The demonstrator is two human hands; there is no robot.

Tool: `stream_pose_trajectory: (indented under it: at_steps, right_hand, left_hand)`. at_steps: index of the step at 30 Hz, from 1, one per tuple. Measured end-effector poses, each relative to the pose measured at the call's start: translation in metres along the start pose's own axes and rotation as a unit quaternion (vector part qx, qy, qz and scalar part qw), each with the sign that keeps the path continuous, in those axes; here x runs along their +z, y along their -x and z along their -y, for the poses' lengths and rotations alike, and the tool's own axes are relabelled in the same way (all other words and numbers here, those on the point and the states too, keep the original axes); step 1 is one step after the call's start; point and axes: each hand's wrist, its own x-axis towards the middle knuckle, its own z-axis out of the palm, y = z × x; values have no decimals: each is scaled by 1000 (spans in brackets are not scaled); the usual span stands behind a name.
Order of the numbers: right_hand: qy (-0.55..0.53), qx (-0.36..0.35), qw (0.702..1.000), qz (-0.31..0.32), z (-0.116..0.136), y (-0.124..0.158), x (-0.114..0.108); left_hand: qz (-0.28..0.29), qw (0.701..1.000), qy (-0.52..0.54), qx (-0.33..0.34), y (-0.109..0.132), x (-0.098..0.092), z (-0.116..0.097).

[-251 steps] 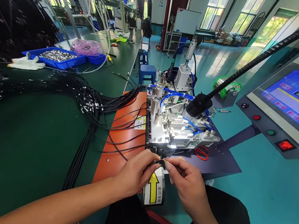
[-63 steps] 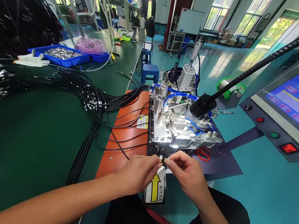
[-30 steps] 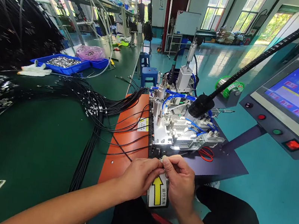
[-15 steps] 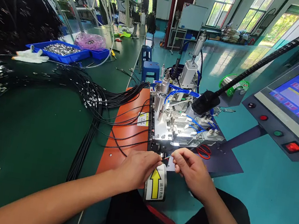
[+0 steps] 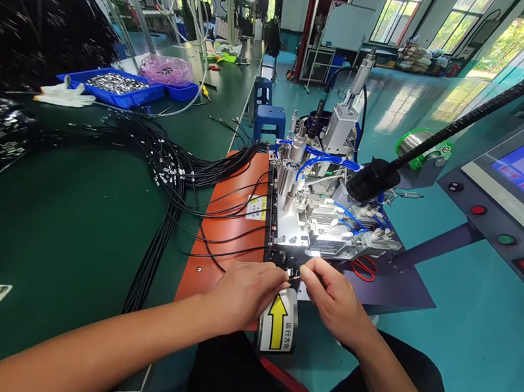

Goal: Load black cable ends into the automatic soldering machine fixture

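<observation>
Just below the middle of the frame, the left hand (image 5: 246,293) and right hand (image 5: 333,297) meet at the front edge of the machine (image 5: 322,222). Thumb and forefinger of each hand pinch the cable end (image 5: 293,277), which sits between the fingertips and just above the arrow label (image 5: 278,321). A second ago the right hand lay over that label, pressed against the left. Now it is to the label's right, and a small gap shows between the hands. The black cables (image 5: 170,175) cross the orange mat (image 5: 233,218) as before. The red scissors (image 5: 364,267) lie untouched right of the hands.
</observation>
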Motion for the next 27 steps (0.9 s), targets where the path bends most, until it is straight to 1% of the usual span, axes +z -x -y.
stream_pose_trajectory:
  at_steps: [5, 10, 16, 21, 27]
  right_hand:
    - [-40, 7, 999, -20, -15, -4, 11]
    - [-70, 30, 996, -54, -26, -4, 25]
    - [-93, 38, 992, -75, -31, -7, 36]
    - [-91, 38, 992, -81, -34, -9, 39]
    - [-84, 43, 992, -83, -38, -11, 41]
  left_hand:
    - [19, 997, 67, -15, 1, -7, 3]
    - [4, 994, 107, -33, 2, -8, 8]
    - [11, 992, 107, -60, 0, -5, 12]
    - [26, 992, 89, -80, -1, -5, 13]
    - [28, 993, 66, -90, -1, 0, 13]
